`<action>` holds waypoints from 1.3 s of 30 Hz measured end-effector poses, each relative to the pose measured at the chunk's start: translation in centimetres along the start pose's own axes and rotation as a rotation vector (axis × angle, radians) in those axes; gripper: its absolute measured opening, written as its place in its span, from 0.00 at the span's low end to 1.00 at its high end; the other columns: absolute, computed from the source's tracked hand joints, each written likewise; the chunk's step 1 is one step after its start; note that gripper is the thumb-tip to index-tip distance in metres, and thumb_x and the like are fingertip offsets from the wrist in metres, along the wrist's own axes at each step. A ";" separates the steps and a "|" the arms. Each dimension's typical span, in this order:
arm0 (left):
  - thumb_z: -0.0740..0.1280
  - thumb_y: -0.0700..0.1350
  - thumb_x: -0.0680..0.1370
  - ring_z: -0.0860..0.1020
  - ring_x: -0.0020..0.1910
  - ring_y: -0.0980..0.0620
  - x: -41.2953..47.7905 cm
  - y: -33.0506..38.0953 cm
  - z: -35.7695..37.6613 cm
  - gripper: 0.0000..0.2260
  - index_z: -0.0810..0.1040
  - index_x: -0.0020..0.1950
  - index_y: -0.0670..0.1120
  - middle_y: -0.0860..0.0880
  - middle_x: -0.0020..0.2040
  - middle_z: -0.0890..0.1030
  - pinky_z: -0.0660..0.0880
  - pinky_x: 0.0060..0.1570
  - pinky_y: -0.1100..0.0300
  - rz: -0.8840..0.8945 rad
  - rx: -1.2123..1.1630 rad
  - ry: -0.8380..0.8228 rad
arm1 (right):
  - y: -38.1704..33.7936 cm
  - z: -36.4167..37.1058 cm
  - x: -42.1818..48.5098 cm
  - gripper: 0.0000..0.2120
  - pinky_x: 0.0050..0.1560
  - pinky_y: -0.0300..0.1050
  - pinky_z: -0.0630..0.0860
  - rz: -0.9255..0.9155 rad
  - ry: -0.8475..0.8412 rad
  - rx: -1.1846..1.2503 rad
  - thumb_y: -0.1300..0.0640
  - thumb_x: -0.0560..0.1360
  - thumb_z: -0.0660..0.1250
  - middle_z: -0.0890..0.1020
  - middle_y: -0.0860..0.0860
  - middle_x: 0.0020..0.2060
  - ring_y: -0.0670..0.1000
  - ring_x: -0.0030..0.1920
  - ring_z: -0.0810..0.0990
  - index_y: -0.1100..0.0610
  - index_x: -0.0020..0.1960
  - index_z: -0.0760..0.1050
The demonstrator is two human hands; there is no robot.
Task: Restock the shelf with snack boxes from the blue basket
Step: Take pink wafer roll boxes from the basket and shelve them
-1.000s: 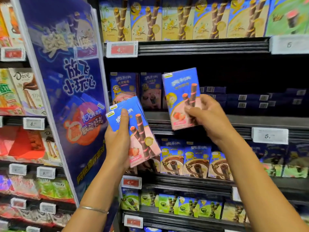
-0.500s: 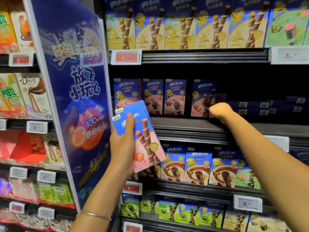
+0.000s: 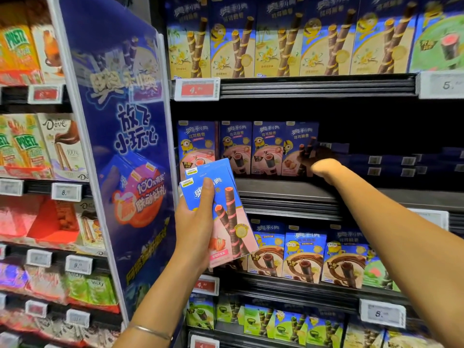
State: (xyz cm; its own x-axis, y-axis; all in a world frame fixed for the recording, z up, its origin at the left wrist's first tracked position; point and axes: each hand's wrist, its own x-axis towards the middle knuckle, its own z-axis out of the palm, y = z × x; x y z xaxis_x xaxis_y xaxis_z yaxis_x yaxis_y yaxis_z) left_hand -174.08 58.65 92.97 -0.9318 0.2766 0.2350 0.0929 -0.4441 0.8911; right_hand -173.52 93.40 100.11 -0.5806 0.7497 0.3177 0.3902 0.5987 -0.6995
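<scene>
My left hand [image 3: 193, 229] grips a small stack of blue and pink snack boxes [image 3: 226, 222], held tilted in front of the shelves. My right hand [image 3: 324, 168] reaches deep into the middle shelf [image 3: 288, 194]. Its fingers curl in shadow round the right edge of a snack box [image 3: 296, 146]. That box stands upright as the rightmost of a row of matching boxes [image 3: 236, 146] at the shelf's left end. To the right of the row the shelf is dark. The blue basket is out of view.
A tall blue promotional panel [image 3: 120, 146] juts out just left of my left hand. Yellow boxes [image 3: 276, 46] fill the shelf above, brown and green ones [image 3: 306, 257] the shelf below. Dark boxes [image 3: 401, 162] lie flat at the middle shelf's back right.
My right hand has carried one box from in front of the shelf into the middle shelf and stood it at the row's right end. My left hand has stayed put with its stack.
</scene>
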 end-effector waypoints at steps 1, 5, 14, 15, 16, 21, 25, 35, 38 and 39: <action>0.71 0.68 0.69 0.88 0.42 0.44 0.0 -0.1 0.1 0.33 0.82 0.61 0.43 0.44 0.48 0.89 0.86 0.41 0.50 0.000 0.009 -0.005 | -0.1 -0.1 -0.2 0.27 0.68 0.58 0.72 0.020 -0.016 0.010 0.46 0.80 0.67 0.75 0.62 0.69 0.62 0.66 0.76 0.61 0.72 0.70; 0.69 0.68 0.70 0.88 0.42 0.44 0.0 -0.1 1.0 0.33 0.82 0.62 0.42 0.42 0.49 0.89 0.84 0.48 0.43 -0.003 0.000 -0.033 | -1.2 -1.7 -3.3 0.15 0.54 0.49 0.72 0.092 0.090 -0.055 0.52 0.82 0.63 0.79 0.64 0.63 0.62 0.57 0.77 0.63 0.60 0.76; 0.70 0.69 0.69 0.88 0.50 0.40 0.2 0.7 4.5 0.31 0.82 0.62 0.47 0.44 0.52 0.89 0.85 0.51 0.41 0.057 -0.022 -0.080 | -6.0 -1.5 -21.5 0.31 0.48 0.37 0.82 -0.428 -0.392 0.299 0.35 0.67 0.76 0.81 0.40 0.56 0.37 0.51 0.82 0.43 0.65 0.71; 0.70 0.69 0.70 0.88 0.49 0.41 0.3 0.7 4.8 0.28 0.83 0.59 0.50 0.45 0.52 0.89 0.85 0.51 0.40 0.072 -0.027 -0.092 | -5.9 -1.3 -21.8 0.33 0.48 0.39 0.82 -0.453 -0.374 0.267 0.39 0.68 0.78 0.81 0.40 0.56 0.37 0.51 0.83 0.45 0.68 0.70; 0.70 0.70 0.70 0.88 0.49 0.42 0.4 0.8 5.2 0.26 0.84 0.56 0.51 0.45 0.52 0.89 0.85 0.50 0.40 0.086 -0.019 -0.111 | -5.8 -1.3 -21.9 0.32 0.50 0.41 0.83 -0.462 -0.339 0.263 0.43 0.69 0.78 0.82 0.41 0.56 0.39 0.51 0.83 0.47 0.68 0.70; 0.66 0.74 0.74 0.88 0.50 0.42 1.3 1.2 6.3 0.37 0.77 0.64 0.42 0.44 0.53 0.89 0.86 0.48 0.43 0.095 0.037 -0.172 | -4.5 -3.2 -20.5 0.18 0.50 0.50 0.84 -0.336 -0.337 0.573 0.56 0.75 0.76 0.87 0.51 0.51 0.49 0.50 0.87 0.55 0.61 0.74; 0.67 0.60 0.83 0.86 0.40 0.54 2.2 0.9 7.2 0.13 0.77 0.50 0.50 0.52 0.44 0.88 0.81 0.37 0.57 0.183 0.104 -0.144 | -3.7 -4.2 -19.2 0.15 0.45 0.49 0.84 -0.264 -0.319 0.704 0.61 0.77 0.73 0.88 0.54 0.49 0.54 0.48 0.88 0.60 0.61 0.74; 0.68 0.48 0.85 0.81 0.38 0.58 3.8 1.6 7.2 0.11 0.75 0.64 0.44 0.51 0.50 0.82 0.74 0.31 0.67 0.204 0.165 -0.097 | 1.8 -9.1 -11.0 0.15 0.40 0.44 0.73 -0.103 0.260 0.388 0.60 0.75 0.73 0.78 0.53 0.47 0.51 0.45 0.77 0.59 0.55 0.69; 0.67 0.47 0.85 0.84 0.47 0.51 4.0 2.3 7.2 0.11 0.75 0.66 0.46 0.49 0.55 0.85 0.78 0.34 0.63 0.196 0.152 -0.103 | 3.7 -9.6 -7.8 0.08 0.35 0.42 0.69 0.018 0.279 0.318 0.63 0.77 0.69 0.77 0.57 0.45 0.53 0.40 0.76 0.61 0.52 0.71; 0.67 0.47 0.85 0.84 0.48 0.50 4.0 2.4 7.2 0.12 0.75 0.68 0.46 0.48 0.56 0.85 0.78 0.34 0.63 0.203 0.150 -0.096 | 4.2 -9.5 -6.7 0.05 0.33 0.42 0.67 0.064 0.284 0.299 0.64 0.77 0.67 0.76 0.57 0.43 0.54 0.40 0.74 0.62 0.51 0.71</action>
State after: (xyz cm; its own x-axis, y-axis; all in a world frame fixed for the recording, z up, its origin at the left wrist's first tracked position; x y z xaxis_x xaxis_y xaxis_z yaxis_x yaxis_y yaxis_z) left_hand -175.05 64.84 98.84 -0.8519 0.2778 0.4440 0.3318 -0.3697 0.8679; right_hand -161.20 93.55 101.08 -0.3251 0.8558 0.4024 0.1696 0.4714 -0.8654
